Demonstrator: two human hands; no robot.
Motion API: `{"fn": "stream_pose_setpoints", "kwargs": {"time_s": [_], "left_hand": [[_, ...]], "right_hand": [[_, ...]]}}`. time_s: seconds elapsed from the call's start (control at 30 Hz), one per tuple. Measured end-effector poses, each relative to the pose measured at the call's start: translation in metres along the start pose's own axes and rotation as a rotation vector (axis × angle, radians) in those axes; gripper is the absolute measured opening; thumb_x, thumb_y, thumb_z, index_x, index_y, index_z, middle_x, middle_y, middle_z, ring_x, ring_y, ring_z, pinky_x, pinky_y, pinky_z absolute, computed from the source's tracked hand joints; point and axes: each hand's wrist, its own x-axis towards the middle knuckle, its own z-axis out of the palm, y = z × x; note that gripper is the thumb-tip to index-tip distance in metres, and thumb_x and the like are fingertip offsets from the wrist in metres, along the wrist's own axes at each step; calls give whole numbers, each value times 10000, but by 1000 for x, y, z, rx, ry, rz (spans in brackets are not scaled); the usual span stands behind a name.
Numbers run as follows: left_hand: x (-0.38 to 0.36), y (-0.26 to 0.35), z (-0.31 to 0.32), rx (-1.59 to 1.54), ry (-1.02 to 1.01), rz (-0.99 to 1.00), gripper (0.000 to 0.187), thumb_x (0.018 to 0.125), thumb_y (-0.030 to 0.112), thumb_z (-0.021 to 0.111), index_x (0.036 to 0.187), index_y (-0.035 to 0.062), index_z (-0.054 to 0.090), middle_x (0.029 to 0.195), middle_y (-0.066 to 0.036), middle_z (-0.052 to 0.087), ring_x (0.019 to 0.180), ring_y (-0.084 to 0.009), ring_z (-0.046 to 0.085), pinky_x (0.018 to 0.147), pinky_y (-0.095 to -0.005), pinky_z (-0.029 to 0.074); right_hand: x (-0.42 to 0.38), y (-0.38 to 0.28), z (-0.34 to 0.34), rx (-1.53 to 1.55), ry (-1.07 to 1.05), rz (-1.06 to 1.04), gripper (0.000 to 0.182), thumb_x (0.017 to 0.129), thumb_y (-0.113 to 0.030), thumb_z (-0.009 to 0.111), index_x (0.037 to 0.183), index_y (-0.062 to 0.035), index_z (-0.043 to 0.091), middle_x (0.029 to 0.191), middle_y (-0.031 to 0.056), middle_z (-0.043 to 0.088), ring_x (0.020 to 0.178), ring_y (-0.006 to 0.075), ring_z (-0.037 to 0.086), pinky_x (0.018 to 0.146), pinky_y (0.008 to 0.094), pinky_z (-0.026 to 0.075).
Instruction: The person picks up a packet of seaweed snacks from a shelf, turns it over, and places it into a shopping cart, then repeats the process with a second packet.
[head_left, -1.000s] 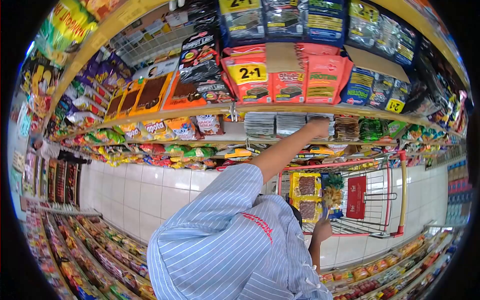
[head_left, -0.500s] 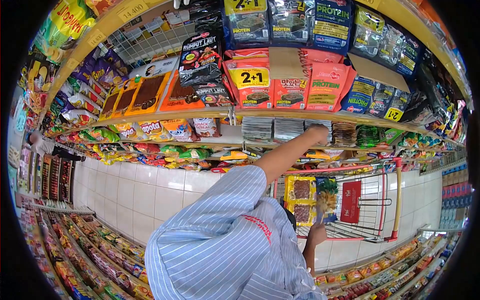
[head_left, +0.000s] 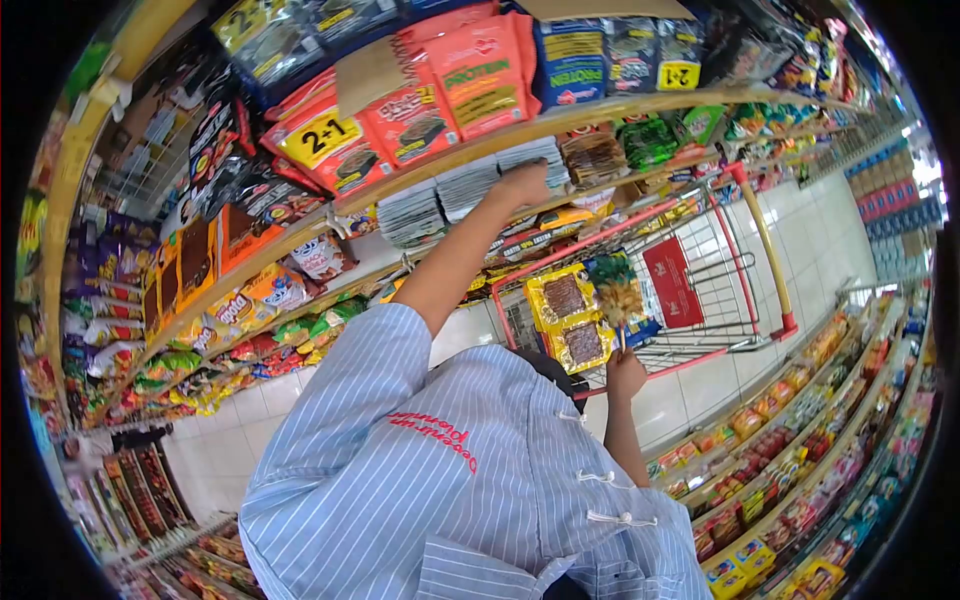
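Note:
My left hand [head_left: 525,187] reaches onto the lower shelf and touches the front of a row of thin silver packets [head_left: 535,152]; its fingertips are hidden among them. More stacked silver packets [head_left: 411,216] stand to its left, brown ones [head_left: 592,156] to its right. Lower down, my right hand [head_left: 626,373] is closed around the handle of a feather duster [head_left: 617,288] with teal and tan plumes. The duster's head is over a shopping cart [head_left: 742,262], beside yellow snack packs [head_left: 562,295] lying there.
Red seaweed snack pouches [head_left: 478,75] with 2+1 labels stand on the shelf above my left hand. A wooden shelf edge [head_left: 440,150] runs between the levels. Behind the cart, another stocked shelf [head_left: 790,440] curves along the right. White floor tiles [head_left: 800,240] show beyond the cart.
The view has turned and tilted, so shelf and cart appear slanted. My left hand is still at the silver packets, and the duster stays in my right hand.

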Motion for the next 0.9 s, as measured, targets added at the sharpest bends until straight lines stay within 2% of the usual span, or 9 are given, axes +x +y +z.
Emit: {"fn": "stream_pose_setpoints", "kwargs": {"time_s": [0.07,0.2,0.3,0.37,0.4,0.5,0.53,0.77,0.9], "left_hand": [[-13,11,-8,19,34,-27,775,784,288,677,1392,-53,337,1242,-288,555,1148,-405,554,974,-449,451],[-33,26,-11,8,27,-42,738,799,263,652,1395,-42,340,1344,-290,462,1243,-382,476,1000,-467,424],[-42,34,-5,143,80,-44,735,814,243,615,1426,-18,304,1463,-261,317,1345,-396,338,1073,-506,336],[-44,38,0,225,259,-39,770,818,280,627,1448,3,282,1514,-236,215,1386,-383,252,1109,-529,258],[-40,34,11,239,361,-21,829,825,337,626,1465,-11,231,1520,-236,208,1405,-382,221,1141,-532,184],[-35,28,23,186,453,62,874,806,351,612,1460,-58,200,1513,-278,201,1411,-421,196,1152,-530,146],[-33,27,25,189,372,26,924,811,422,601,1458,-81,176,1533,-283,151,1439,-410,130,1162,-522,108],[-29,24,33,237,366,-14,991,797,477,638,1467,-72,155,1544,-265,141,1448,-378,125,1174,-484,96],[-21,14,46,252,486,93,943,783,477,651,1432,-87,264,1506,-285,242,1418,-396,218,1152,-519,165]], "right_hand": [[0,-2,-4,15,37,-30,257,833,-273,601,677,-70,579,623,168,636,577,352,639,574,465,502],[1,-1,-3,25,60,-41,253,825,-264,599,668,-68,576,605,168,626,550,350,624,547,452,495],[1,1,-2,48,78,-50,252,821,-265,602,672,-64,580,597,167,621,547,349,623,549,454,495],[1,1,-2,48,68,-35,251,820,-267,606,677,-62,583,601,165,624,549,346,624,553,453,496],[1,0,-3,48,58,-30,250,818,-268,610,682,-60,585,604,162,627,551,343,626,557,452,497],[1,0,-6,58,56,-26,244,815,-271,620,697,-60,589,613,159,633,555,339,626,573,445,499],[2,0,-7,55,53,-27,243,816,-270,621,698,-61,589,618,160,634,560,335,626,583,443,499],[0,2,-5,105,132,-70,217,814,-254,605,694,-77,572,601,159,619,551,336,623,576,454,497],[-1,7,-2,155,73,-37,235,815,-274,604,705,-66,592,658,172,631,591,351,623,605,476,491]]}}
